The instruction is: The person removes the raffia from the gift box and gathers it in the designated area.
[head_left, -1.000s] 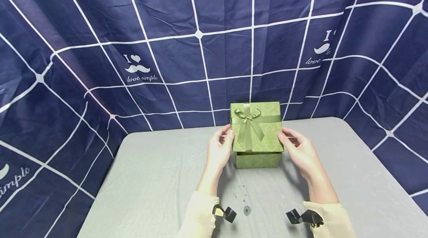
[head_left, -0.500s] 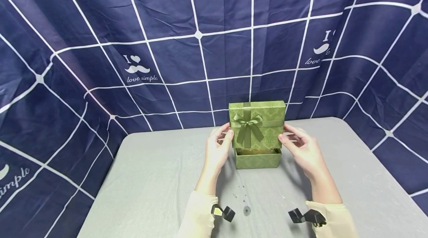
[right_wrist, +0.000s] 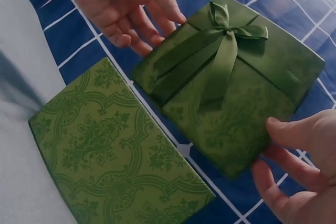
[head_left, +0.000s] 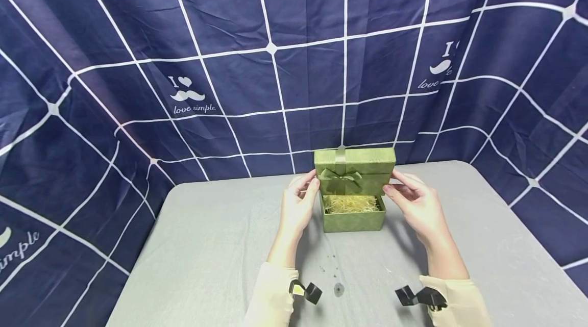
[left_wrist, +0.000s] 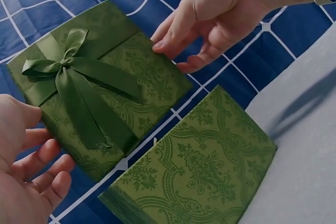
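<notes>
A green gift box lid (head_left: 367, 158) with a ribbon bow (left_wrist: 64, 64) is held between both hands, tilted up above its box. My left hand (head_left: 297, 205) grips the lid's left edge, thumb in front and fingers at the side. On the opposite edge my right hand (head_left: 415, 209) pinches it the same way. Below stands the green patterned box base (head_left: 353, 222), upright on the table and uncovered at the front. Pale yellow shredded filler (head_left: 351, 204) shows inside it. Both wrist views show a gap between lid and base; the back of the box is hidden behind the lid.
The grey-covered table (head_left: 216, 245) spreads out around the box. A dark blue curtain (head_left: 229, 82) with white lines hangs close behind the lid and along both sides. Small dark stains (head_left: 339, 289) mark the cover in front of the box.
The lid has tipped from lying over the box to standing steeply, its front edge rising off the base. The filler inside has come into view. Both hands kept their hold and barely shifted.
</notes>
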`<state>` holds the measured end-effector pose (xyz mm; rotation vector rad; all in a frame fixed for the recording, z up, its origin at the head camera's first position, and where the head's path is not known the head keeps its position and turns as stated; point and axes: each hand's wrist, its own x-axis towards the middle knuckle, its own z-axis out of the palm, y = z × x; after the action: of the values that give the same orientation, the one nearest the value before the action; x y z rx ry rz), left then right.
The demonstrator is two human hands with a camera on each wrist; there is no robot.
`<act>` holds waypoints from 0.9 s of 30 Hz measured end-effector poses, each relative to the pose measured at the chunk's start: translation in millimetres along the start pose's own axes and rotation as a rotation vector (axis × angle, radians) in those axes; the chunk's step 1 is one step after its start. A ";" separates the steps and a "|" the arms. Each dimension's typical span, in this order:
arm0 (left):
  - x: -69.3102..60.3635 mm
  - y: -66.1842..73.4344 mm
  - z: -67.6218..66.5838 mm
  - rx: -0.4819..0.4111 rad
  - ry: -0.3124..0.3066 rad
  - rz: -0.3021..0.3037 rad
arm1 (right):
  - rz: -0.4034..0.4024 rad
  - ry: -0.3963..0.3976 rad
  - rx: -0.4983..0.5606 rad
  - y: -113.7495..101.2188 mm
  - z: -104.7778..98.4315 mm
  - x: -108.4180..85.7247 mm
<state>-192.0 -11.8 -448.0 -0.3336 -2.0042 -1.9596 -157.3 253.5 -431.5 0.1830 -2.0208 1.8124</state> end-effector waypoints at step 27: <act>-0.3 -2.3 8.0 -0.176 0.075 -0.227 | 0.047 -0.031 -0.040 0.9 3.6 2.5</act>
<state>-193.1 -3.8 -450.3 -0.0728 -1.8978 -2.2574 -160.7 250.6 -431.5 0.1540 -2.0980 1.8058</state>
